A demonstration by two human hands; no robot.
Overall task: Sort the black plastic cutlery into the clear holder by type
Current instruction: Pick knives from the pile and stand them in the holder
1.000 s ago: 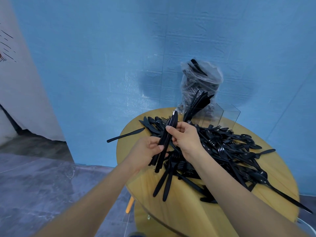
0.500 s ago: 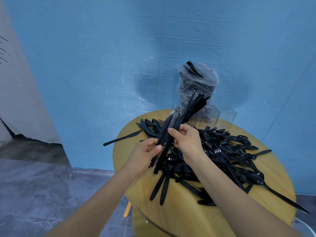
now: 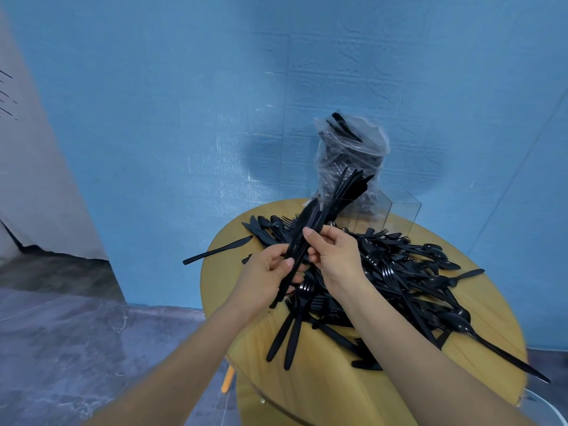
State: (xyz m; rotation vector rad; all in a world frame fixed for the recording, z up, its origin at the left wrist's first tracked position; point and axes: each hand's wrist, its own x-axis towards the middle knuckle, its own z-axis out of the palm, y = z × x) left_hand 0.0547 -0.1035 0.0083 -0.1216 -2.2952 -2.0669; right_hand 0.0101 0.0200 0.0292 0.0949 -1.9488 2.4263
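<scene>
Both hands [image 3: 307, 265] grip several knives [image 3: 302, 238]; pile [image 3: 408, 272] uncountable.

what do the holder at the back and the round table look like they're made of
Clear holder: probably acrylic or similar hard plastic; see-through glossy walls with sharp straight edges. Table: apparently wood or wood-look laminate; yellowish top with faint grain lines, smooth matte surface.

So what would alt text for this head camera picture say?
Two bare hands, left hand and right hand, hold a bundle of black plastic knives above a cutlery pile on a round yellow table; a clear holder stands behind.
</scene>
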